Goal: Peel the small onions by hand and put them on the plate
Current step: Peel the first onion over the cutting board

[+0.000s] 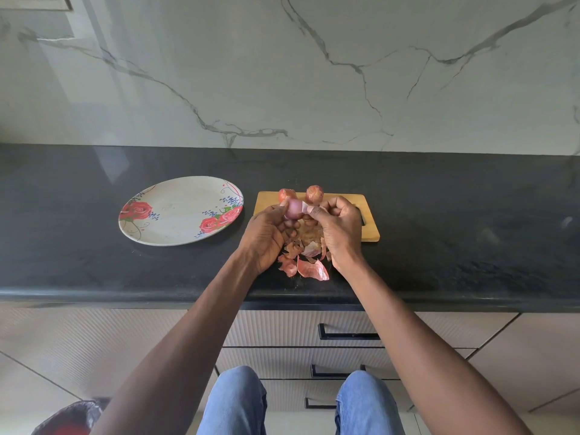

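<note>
Left hand [266, 233] holds a half-peeled onion [293, 210] over the cutting board [370, 227] while the right hand [340, 229] pinches its loose skin. 2 unpeeled onions [314, 194] wait behind; the plate [175, 211] holds none yet, so most work remains.
</note>
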